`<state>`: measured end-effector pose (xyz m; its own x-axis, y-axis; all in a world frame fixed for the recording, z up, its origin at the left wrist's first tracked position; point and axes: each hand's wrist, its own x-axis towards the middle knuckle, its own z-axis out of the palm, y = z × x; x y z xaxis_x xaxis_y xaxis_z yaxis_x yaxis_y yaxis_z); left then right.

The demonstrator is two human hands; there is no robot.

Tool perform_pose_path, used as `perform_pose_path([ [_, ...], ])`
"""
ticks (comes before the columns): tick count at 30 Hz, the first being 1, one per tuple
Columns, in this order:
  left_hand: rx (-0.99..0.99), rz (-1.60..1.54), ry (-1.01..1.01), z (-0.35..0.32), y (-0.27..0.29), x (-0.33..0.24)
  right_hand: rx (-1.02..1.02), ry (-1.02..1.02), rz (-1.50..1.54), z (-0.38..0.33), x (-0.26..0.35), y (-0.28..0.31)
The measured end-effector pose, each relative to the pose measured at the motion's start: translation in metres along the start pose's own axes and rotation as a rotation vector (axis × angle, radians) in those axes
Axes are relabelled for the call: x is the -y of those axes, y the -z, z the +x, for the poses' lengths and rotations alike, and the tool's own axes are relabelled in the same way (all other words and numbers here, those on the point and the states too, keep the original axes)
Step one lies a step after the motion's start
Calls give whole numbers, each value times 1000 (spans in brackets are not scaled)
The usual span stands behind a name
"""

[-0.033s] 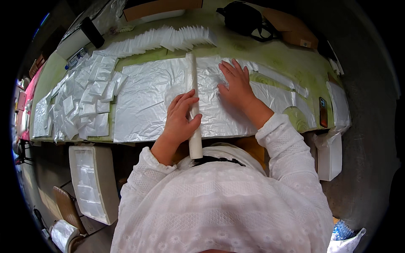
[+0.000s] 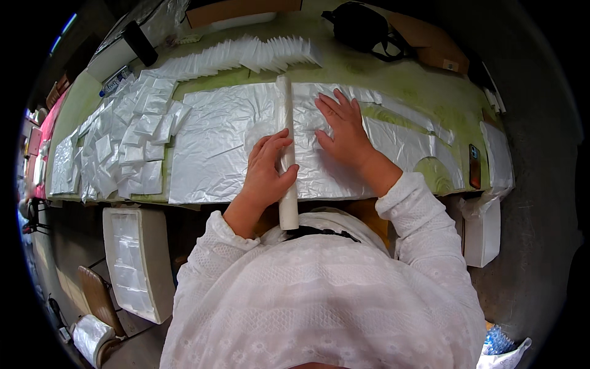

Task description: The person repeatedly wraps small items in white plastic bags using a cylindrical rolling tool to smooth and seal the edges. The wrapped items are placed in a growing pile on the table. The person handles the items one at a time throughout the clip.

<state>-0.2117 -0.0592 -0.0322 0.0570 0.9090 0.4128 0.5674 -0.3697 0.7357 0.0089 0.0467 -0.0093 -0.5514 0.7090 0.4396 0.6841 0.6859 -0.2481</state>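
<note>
A long white roll or tube (image 2: 286, 212) lies across a wide sheet of crinkled white plastic film (image 2: 209, 147), its near end jutting past the table edge toward my waist. My left hand (image 2: 265, 167) rests on the roll from its left side, fingers and thumb apart and lying over it rather than wrapped round. To the right of the roll, my right hand (image 2: 345, 132) is spread flat on the film with its fingers apart. Film strips run on toward the right side of the table.
Small folded white packets (image 2: 132, 132) are heaped at the left; a row of upright packets (image 2: 246, 54) stands behind. A black bag (image 2: 359, 24) and cardboard box (image 2: 430, 43) sit at the far right, a phone (image 2: 474, 166) near the right edge. A white box (image 2: 157, 264) stands below the table's left.
</note>
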Motion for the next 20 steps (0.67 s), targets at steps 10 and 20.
perform_pose_path([
  [10, 198, -139, -258, 26, 24, -21, 80, 169, 606, -40, 102, -20],
  [20, -160, 513, 157, -34, 99, 30, -8, 5, 692, -126, 68, 12],
])
